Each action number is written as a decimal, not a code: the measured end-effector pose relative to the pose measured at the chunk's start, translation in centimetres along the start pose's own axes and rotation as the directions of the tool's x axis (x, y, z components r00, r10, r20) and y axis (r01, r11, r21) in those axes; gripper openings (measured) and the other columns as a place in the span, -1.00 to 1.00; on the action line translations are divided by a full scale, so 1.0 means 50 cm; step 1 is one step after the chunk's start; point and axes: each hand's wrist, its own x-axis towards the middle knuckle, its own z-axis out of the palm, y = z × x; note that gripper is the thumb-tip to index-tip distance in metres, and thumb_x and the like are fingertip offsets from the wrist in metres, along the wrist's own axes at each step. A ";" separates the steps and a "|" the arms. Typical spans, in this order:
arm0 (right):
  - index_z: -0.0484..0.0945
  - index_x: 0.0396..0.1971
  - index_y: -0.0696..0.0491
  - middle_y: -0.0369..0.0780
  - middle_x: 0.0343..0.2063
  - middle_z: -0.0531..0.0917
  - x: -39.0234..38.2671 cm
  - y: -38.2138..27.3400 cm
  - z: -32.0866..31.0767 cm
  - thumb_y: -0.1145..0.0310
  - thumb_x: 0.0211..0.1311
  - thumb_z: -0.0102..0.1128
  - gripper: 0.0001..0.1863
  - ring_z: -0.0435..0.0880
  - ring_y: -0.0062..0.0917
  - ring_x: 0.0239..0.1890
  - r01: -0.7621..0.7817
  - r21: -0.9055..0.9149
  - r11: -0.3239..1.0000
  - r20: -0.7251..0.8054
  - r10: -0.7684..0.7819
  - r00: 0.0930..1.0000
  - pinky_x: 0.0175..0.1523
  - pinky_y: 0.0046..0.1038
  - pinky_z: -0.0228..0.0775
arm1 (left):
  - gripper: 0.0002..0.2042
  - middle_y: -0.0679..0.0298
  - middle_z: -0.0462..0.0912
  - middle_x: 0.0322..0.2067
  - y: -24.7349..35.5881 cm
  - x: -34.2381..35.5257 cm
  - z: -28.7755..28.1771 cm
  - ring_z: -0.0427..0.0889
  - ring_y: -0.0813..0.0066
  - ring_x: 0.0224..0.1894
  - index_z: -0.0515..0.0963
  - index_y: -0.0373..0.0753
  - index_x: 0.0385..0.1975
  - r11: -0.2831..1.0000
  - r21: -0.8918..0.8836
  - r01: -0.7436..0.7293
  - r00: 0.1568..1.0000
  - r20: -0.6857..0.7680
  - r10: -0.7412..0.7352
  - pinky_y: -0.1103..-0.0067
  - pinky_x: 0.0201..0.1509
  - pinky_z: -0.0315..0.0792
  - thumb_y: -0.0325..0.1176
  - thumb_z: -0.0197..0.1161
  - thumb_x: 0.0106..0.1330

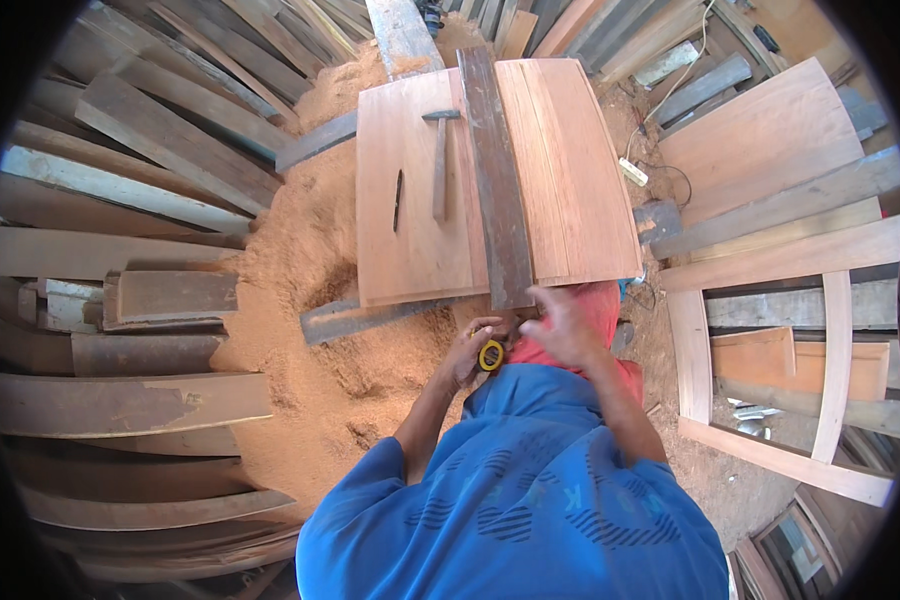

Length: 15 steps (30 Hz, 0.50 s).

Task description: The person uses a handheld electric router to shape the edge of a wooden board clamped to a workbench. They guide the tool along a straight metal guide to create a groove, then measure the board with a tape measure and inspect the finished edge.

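My left hand (464, 357) is closed on a round yellow-and-black tape measure (490, 355), held low in front of my lap. Slightly blurred, my right hand (566, 332) has its fingers apart beside the near end of a dark, weathered plank (494, 180). I see nothing in that hand. The plank lies lengthwise over a pale reddish wooden panel (570, 170), whose boards show on both sides of it. Left of the plank, a hammer (440, 165) and a thin dark pencil-like stick (398, 200) rest on the panel.
Dark support boards (345, 320) show under the panel. Sawdust (310, 370) covers the ground to the left, bordered by stacked planks (130, 400). At the right stand a wooden frame (832, 370) and a broad panel (760, 140), near a white power strip (632, 172) with its cable.
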 end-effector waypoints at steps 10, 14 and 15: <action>0.44 0.30 0.24 0.07 0.09 0.63 -0.020 0.305 -0.125 0.10 0.32 0.31 -0.32 0.64 -0.14 0.13 -0.546 0.230 0.806 -0.491 0.580 0.650 0.26 -0.14 0.43 | -0.45 -0.21 0.53 0.18 -0.101 0.014 0.001 0.45 -0.18 0.25 0.55 -0.25 0.20 -0.020 0.992 0.126 0.748 -0.082 0.659 0.08 0.37 0.31 -0.16 0.46 0.25; 0.48 0.25 0.25 0.06 0.05 0.61 -0.013 0.388 -0.108 0.11 0.30 0.33 -0.35 0.63 -0.12 0.08 -0.561 0.268 0.783 -0.541 0.605 0.585 0.23 -0.13 0.44 | -0.57 -0.09 0.64 0.10 -0.026 0.024 -0.098 0.54 -0.08 0.23 0.64 -0.26 0.06 0.380 0.924 -0.049 0.818 -0.181 0.545 0.15 0.34 0.36 -0.17 0.47 0.26; 0.48 0.24 0.26 0.05 0.03 0.62 -0.019 0.386 -0.110 0.12 0.30 0.34 -0.35 0.63 -0.12 0.07 -0.577 0.255 0.776 -0.543 0.609 0.579 0.23 -0.13 0.44 | -0.60 -0.06 0.67 0.07 0.031 0.017 -0.098 0.57 -0.07 0.20 0.67 -0.26 0.01 0.559 0.829 -0.026 0.817 -0.304 0.489 0.17 0.32 0.38 -0.16 0.45 0.27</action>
